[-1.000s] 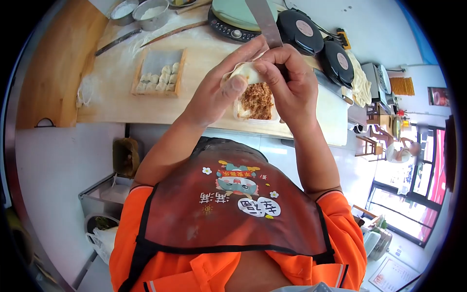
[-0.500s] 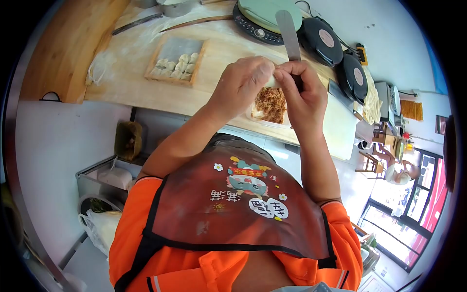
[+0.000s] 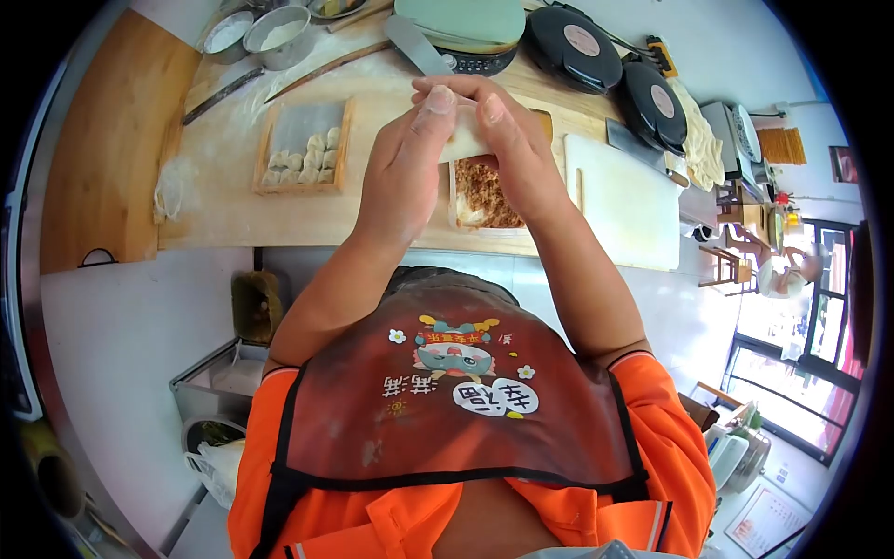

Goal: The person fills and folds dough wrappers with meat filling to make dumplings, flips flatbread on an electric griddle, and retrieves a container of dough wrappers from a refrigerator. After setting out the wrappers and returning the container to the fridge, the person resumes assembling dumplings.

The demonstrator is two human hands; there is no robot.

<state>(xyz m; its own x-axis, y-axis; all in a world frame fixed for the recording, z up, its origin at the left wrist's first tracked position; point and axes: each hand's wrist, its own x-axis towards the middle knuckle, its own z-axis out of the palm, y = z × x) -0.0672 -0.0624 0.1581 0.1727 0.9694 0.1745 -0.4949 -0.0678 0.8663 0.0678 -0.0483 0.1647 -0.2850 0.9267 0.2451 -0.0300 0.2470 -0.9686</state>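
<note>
My left hand [image 3: 402, 158] and my right hand [image 3: 523, 149] meet above the table, both closed around a pale dumpling [image 3: 468, 136]. My thumbs press along its upper edge, and the fingers partly cover it. Beyond my fingertips a flat metal spatula blade [image 3: 415, 43] slants up to the left. Its lower end is hidden behind my hands, most likely held by the right one. Just below the dumpling stands a clear container of brown minced filling [image 3: 486, 194]. A wooden-framed tray [image 3: 261, 154] to the left holds several shaped dumplings [image 3: 312, 160].
A white cutting board [image 3: 622, 207] lies to the right, with a cleaver [image 3: 643, 149] behind it. Round electric griddles [image 3: 573, 47] line the back. Flour bowls [image 3: 279, 37] and a wooden stick [image 3: 326, 67] are at the back left. A person [image 3: 784, 278] sits far right.
The spatula blade has swung from upright to a leftward slant. My hands have moved left and closed together around the dumpling. The camera view has shifted, showing more of the cutting board.
</note>
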